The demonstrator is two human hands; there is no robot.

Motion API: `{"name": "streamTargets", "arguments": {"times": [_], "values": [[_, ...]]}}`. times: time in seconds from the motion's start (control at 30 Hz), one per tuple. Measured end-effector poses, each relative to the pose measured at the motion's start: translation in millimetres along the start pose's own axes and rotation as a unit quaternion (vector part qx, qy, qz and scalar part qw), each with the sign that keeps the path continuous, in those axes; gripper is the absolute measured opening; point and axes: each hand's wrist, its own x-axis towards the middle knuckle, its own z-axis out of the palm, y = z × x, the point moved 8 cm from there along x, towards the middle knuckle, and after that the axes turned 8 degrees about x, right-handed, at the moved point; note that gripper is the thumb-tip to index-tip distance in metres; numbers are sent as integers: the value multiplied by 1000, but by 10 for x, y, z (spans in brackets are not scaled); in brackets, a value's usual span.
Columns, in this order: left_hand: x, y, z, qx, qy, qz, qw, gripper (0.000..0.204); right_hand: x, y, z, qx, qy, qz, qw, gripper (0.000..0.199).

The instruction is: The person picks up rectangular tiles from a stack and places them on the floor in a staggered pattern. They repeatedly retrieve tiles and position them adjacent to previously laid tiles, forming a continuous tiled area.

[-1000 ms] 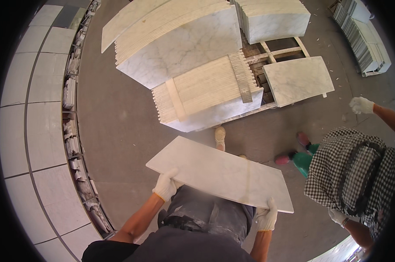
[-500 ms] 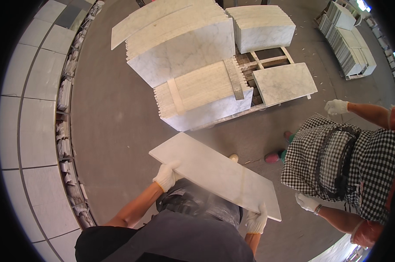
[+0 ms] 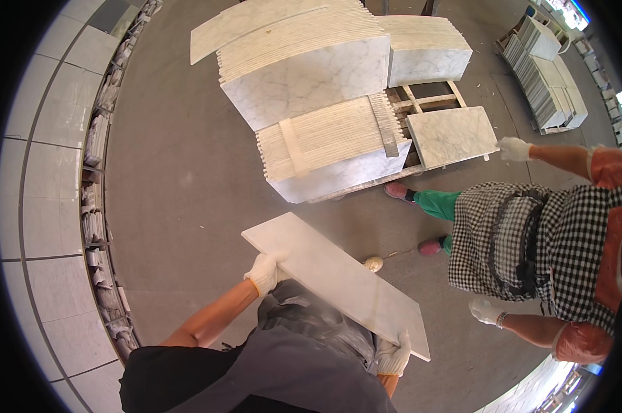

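Note:
A long pale marble tile (image 3: pixel 335 265) is held in front of my waist, slanting from upper left to lower right. My left hand (image 3: pixel 263 272), in a white knit glove, is closed on its near edge close to the left end. My right hand (image 3: pixel 393 354), gloved alike, grips the near edge by the right end, its thumb on the top face. The fingers of both hands are partly hidden beneath the tile. Past its far edge the tip of a light shoe (image 3: pixel 373 264) shows.
Ahead, marble tiles stand in tight rows (image 3: pixel 325 138) on a wooden pallet (image 3: pixel 431 103), with one tile (image 3: pixel 454 136) lying flat. A co-worker in a checked apron (image 3: pixel 497 241) stands at right, one gloved hand (image 3: pixel 514 149) by that tile. Pale panels (image 3: pixel 56 227) line the left.
The co-worker has stepped toward the pallet, one hand now by the flat tile. My tile has tilted slightly more steeply, still in both hands. The pallet sits farther right in view.

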Motion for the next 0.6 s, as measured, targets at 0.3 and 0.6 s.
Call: {"name": "streamTargets", "arguments": {"times": [0.3,0.6], "values": [[-684,-352,-207,-18,-2,30,999,46,-450,-282,-491,-12,-26,-3,1000,38],[-1083,-1040,148,-25,-56,53,997,40,-711,-827,-1004,12,-92,-12,996,35]]}}
